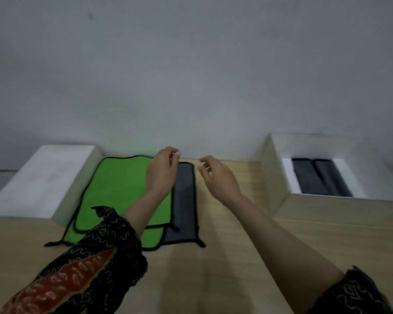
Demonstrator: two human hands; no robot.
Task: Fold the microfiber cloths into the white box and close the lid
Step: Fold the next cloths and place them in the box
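Note:
A green microfiber cloth [118, 189] with black edging lies flat on the wooden table, stacked over another green one and a grey cloth [184, 200] that sticks out on its right. My left hand [161, 171] hovers above the far right part of the green cloth, fingers loosely curled, holding nothing. My right hand [216, 177] hangs just right of the grey cloth, fingers apart and empty. The white box [281, 177] stands open at the right, with two folded dark grey cloths [320, 177] side by side inside.
A white lid or block [43, 180] rests at the left, touching the green cloth's edge. A grey wall rises directly behind the table [225, 257]. Bare wood runs between the cloths and the box and along the near side.

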